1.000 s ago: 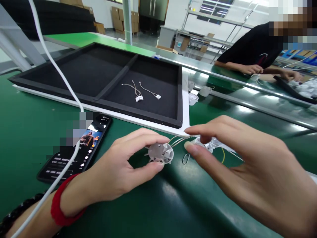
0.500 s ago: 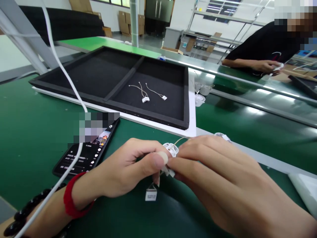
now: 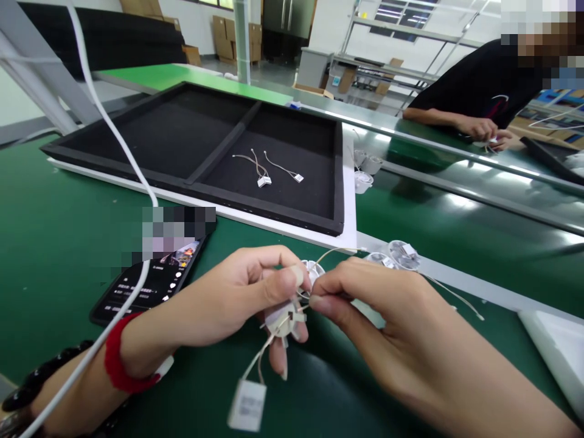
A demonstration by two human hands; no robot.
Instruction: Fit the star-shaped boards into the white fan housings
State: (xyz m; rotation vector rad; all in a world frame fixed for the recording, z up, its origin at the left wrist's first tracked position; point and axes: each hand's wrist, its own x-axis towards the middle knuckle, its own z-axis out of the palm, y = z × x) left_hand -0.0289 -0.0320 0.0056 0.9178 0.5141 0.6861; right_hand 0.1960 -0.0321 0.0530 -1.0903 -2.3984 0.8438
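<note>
Between the thumb and fingers of my left hand [image 3: 249,283] is a small white round plastic part [image 3: 279,323] with tabs at its edge. From it, on two thin wires [image 3: 261,354], hangs a white block [image 3: 249,406] with small print. A second white piece, a slotted round cap [image 3: 314,269], shows behind my fingertips; whether the two are joined is hidden. My right hand [image 3: 387,310] is closed, thumb and forefinger pinching a thin wire beside these parts. Another thin wire [image 3: 335,250] arches above my right hand.
Clear round cups [image 3: 404,254] holding white blocks stand behind my right hand. A black divided tray [image 3: 269,213] has several wired blocks [image 3: 263,181] in it. A phone [image 3: 155,286] lies left, under a white cable [image 3: 116,131]. Across the table a person [image 3: 460,100] handles a small part.
The white block has swung lower and nearer, and the round part in my left hand has turned into view. My right hand has drawn back a little, its thumb now showing in a pinch.
</note>
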